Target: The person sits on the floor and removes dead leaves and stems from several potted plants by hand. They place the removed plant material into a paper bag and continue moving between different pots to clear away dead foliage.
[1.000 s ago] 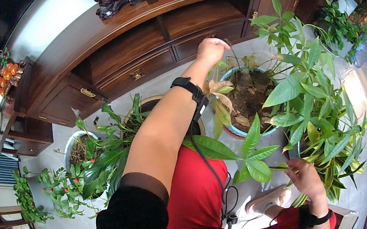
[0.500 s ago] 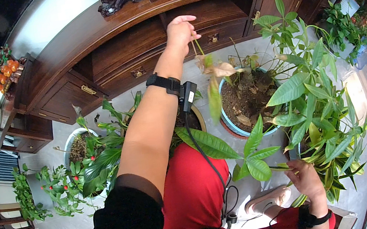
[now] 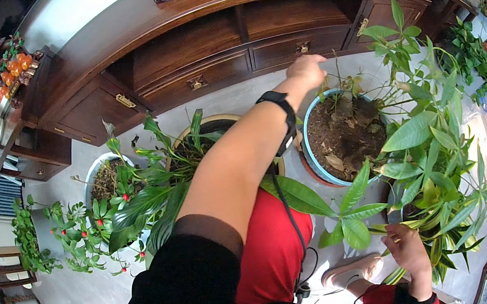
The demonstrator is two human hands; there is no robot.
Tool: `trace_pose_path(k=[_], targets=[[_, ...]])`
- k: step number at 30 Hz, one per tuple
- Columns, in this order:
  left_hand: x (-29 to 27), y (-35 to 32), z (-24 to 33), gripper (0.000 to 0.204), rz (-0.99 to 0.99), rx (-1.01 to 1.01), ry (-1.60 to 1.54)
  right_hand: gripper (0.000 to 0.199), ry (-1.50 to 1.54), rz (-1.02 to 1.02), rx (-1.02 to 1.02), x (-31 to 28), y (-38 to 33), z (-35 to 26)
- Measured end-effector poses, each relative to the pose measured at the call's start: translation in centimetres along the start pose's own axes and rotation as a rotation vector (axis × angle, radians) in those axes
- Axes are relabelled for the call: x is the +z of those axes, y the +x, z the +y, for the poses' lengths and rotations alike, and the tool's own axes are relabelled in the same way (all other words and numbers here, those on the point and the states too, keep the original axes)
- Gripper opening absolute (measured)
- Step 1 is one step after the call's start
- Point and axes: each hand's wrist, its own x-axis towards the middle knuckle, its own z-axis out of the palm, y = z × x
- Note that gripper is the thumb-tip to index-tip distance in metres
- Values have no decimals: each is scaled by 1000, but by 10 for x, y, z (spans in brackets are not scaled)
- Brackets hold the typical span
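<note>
My left hand [image 3: 307, 72] is stretched forward above the far left rim of a light-blue pot [image 3: 316, 162] of brown soil. One finger points right; the others look curled in, and whatever they may hold is hidden. Dry leaves and thin stems [image 3: 337, 68] stand in this pot beside the hand. Low on the right, my right hand [image 3: 409, 251] has its fingers closed at the end of a leaf stalk. That stalk carries a fan of broad green leaves [image 3: 352, 214] spreading left over my knee. Tall leafy greenery [image 3: 410, 130] rises just beyond the right hand.
A dark wooden cabinet [image 3: 192, 77] curves across the back. At left stand a broad-leaved plant [image 3: 157, 195] and a pot with red-berried greenery [image 3: 101, 222]. A black cable [image 3: 291, 215] hangs over my red-clothed knee. My shoe [image 3: 353, 270] rests on the grey floor.
My left hand has moved right and a little nearer, to the blue pot's rim. The withered leaves that hung from it no longer show. My right hand has barely moved.
</note>
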Motion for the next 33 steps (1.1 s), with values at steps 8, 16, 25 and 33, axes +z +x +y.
trace_pose_path(k=[8,16,25,33], targets=[[32,27,12,42,-338,29,11,31,4,-35,55,1,4,2],[60,28,-16,48,-412,56,-179,30,7,-62,91,1,9,-5],[42,26,-19,26,-319,49,-343,29,-2,-67,68,3,10,-5],[17,29,-19,23,-233,50,-315,30,-23,-76,67,1,11,-11]])
